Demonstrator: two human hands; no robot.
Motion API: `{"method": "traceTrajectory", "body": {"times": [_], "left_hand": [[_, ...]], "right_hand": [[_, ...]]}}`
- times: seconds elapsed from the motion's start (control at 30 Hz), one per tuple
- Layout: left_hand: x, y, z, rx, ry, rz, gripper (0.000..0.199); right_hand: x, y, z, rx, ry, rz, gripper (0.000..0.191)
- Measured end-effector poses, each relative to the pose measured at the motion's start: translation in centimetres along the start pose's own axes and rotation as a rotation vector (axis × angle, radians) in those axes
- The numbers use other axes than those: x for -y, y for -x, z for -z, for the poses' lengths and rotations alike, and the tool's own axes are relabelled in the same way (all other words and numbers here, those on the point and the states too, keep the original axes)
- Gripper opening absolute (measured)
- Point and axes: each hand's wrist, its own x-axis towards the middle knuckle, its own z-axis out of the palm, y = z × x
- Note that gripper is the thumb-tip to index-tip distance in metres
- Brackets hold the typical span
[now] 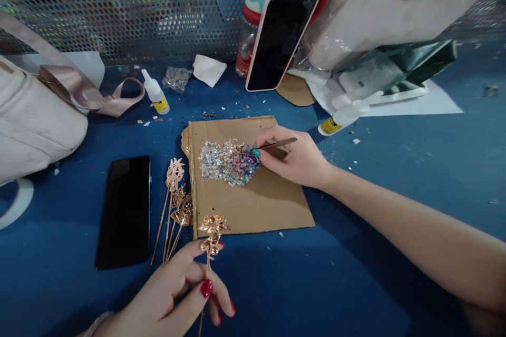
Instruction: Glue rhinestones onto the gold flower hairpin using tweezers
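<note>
My left hand (185, 287), low in the view, pinches the thin stem of a gold-coloured metal hairpin (213, 229) with a flower-shaped head. The head points up, at the near edge of a cardboard sheet (272, 205). My right hand (294, 158) is closed on slim dark tweezers (279, 143). Their tip is hidden by the fingers, at the right side of a heap of small multicoloured rhinestones (237, 163) on the cardboard. Several similar gold hairpins (174, 174) lie left of the cardboard.
A black phone (124, 210) lies at left, beside a white bag (35, 121). Glue bottles (156, 92) stand or lie at the back left and right (338, 118). Another phone (282, 37) leans against a lidded jar (247, 45). Scraps dot the blue table (356, 284).
</note>
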Motion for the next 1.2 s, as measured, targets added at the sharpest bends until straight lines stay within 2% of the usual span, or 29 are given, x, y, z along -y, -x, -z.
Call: {"method": "traceTrajectory", "body": {"times": [0.37, 0.8, 1.2], "left_hand": [[-0.18, -0.02, -0.09, -0.004, 0.006, 0.021, 0.032], [-0.06, -0.02, -0.02, 0.001, 0.029, -0.025, 0.032], [-0.23, -0.05, -0.02, -0.004, -0.043, 0.024, 0.031]], "right_hand": [[0.08, 0.09, 0.04, 0.031, 0.001, 0.004, 0.009], [0.13, 0.10, 0.05, 0.006, 0.003, 0.025, 0.009], [-0.06, 0.08, 0.27, 0.009, -0.385, -0.125, 0.011]]}}
